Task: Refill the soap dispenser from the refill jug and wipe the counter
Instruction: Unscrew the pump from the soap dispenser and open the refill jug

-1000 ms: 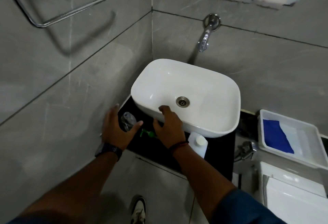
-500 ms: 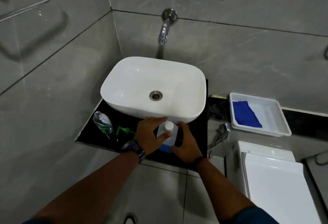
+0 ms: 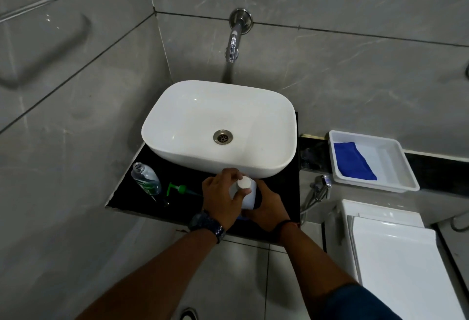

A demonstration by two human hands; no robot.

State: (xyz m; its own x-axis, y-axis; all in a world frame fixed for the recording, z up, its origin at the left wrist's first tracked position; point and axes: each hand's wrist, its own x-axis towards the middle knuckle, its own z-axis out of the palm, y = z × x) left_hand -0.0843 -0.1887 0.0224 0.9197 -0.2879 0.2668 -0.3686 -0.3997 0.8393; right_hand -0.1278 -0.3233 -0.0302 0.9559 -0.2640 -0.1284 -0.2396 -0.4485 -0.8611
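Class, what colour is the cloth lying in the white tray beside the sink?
Blue. The cloth shows clearly in the head view, inside the tray.

Grey marbled tiles (image 3: 355,71) are covering the walls; a white basin (image 3: 193,116) is sitting under a chrome tap (image 3: 233,43), a toilet (image 3: 396,256) standing beside it.

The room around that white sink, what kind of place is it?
Most likely a small home bathroom: a white basin under a wall tap, a toilet cistern beside it, and grey tiled walls.
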